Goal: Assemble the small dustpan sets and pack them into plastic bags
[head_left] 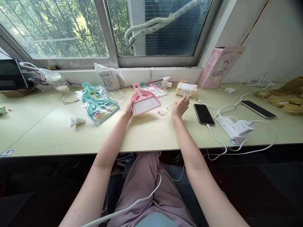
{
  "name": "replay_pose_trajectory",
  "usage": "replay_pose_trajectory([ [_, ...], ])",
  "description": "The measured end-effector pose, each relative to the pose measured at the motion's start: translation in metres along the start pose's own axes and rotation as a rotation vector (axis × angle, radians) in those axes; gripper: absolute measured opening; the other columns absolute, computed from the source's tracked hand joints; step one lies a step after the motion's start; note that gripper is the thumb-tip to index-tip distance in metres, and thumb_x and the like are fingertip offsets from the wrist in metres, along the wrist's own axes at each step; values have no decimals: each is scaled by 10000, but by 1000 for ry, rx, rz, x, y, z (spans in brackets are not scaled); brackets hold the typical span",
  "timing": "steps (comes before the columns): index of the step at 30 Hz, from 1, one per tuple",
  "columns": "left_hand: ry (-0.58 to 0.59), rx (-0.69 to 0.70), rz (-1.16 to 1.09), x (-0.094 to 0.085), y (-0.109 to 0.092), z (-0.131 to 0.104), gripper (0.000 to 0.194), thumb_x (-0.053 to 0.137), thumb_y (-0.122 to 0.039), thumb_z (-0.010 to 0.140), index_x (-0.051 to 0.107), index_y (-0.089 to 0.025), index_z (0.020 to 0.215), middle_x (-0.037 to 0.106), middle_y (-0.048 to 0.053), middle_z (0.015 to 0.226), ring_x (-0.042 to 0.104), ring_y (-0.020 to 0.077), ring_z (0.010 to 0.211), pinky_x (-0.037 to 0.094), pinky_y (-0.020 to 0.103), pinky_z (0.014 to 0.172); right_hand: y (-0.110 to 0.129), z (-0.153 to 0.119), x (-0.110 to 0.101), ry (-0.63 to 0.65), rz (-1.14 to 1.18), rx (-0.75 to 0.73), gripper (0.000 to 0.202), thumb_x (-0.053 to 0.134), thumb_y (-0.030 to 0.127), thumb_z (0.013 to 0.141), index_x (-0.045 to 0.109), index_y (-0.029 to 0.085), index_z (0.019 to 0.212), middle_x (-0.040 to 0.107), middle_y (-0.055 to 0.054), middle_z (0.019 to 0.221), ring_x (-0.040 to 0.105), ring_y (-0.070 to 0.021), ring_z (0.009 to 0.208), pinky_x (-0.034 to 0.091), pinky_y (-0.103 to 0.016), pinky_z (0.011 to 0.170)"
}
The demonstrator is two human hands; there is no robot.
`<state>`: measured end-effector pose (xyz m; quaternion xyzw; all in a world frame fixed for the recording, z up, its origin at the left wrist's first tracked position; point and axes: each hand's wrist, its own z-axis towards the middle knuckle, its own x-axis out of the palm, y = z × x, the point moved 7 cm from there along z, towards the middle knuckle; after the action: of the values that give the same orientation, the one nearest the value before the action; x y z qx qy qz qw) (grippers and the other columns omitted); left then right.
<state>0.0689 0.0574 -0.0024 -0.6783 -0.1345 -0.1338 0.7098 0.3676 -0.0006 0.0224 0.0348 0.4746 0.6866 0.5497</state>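
Note:
My left hand (129,108) grips the left edge of a pink dustpan-and-brush set (145,102). The set is tilted up above the table, handle away from me, and white bristles fan out across its front. My right hand (181,107) holds nothing; its fingers are apart and lie just in front of a small pack of face tissues (186,89). Between the hands a small colourful printed card (165,109) lies flat on the table. Behind the pink set lies another pink dustpan set (155,89) with a printed card.
Several teal dustpan sets (101,107) in clear wrap lie left, near a crumpled white wad (77,121). On the right are a phone (204,114), a second phone (258,109), a power strip (228,126) with cables, and a pink box (220,67) by the wall.

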Motion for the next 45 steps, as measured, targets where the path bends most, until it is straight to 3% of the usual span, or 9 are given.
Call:
replay_pose_trajectory([
  [2,120,-67,60,13,13,-3,453,614,-510,860,665,-197,1183,703,117,1140,665,280,1054,498,450,978,27,-9,2,70,28,-222,361,343,232,991,526,179,1298,528,-173,1358,447,-256,1272,365,-427,1031],
  [4,242,-88,121,28,24,-9,461,623,-540,848,689,-193,1145,714,108,1133,663,277,1063,479,428,1003,54,-27,15,233,23,-432,338,327,270,1011,630,177,1127,635,-143,1175,519,-248,1130,365,-393,987],
  [7,339,-52,203,46,30,-22,506,614,-595,837,695,-217,1164,725,78,1128,653,287,1090,473,419,1004,74,-52,31,360,-62,-558,345,381,351,1011,673,169,998,675,-140,1054,532,-267,1038,351,-397,931],
  [13,420,51,289,71,20,-45,550,594,-616,845,696,-198,1188,724,83,1153,604,321,1192,421,424,1052,69,-49,29,274,-114,-427,402,369,343,1019,687,141,876,688,-161,950,576,-266,941,357,-386,860],
  [19,530,38,220,76,15,-46,595,628,-638,806,692,-191,1194,721,94,1155,618,329,1175,436,431,1031,51,-31,18,194,82,-191,540,333,381,1023,657,184,638,678,-94,702,590,-192,692,379,-308,699],
  [30,437,12,333,59,17,-33,456,651,-536,795,727,-126,979,739,77,890,669,278,899,496,360,843,50,-30,20,205,219,-101,496,343,294,996,649,200,617,715,-63,736,620,-185,718,395,-304,708],
  [34,371,135,486,59,15,-32,292,635,-338,778,749,-157,977,750,54,938,657,284,954,495,355,862,59,-34,21,222,126,-223,444,399,294,977,655,183,633,682,-84,703,608,-193,713,391,-303,708],
  [39,220,353,599,62,1,-37,343,541,-234,801,737,-198,1081,755,47,1025,639,293,1031,471,380,945,71,-43,15,207,77,-306,409,393,319,986,663,177,714,664,-78,708,599,-179,690,360,-276,664],
  [45,192,313,575,54,-1,-28,273,587,-261,774,739,-160,977,752,58,975,626,297,1026,489,367,911,73,-49,17,264,55,-312,448,385,351,988,631,175,658,672,-80,709,587,-171,672,315,-274,632],
])
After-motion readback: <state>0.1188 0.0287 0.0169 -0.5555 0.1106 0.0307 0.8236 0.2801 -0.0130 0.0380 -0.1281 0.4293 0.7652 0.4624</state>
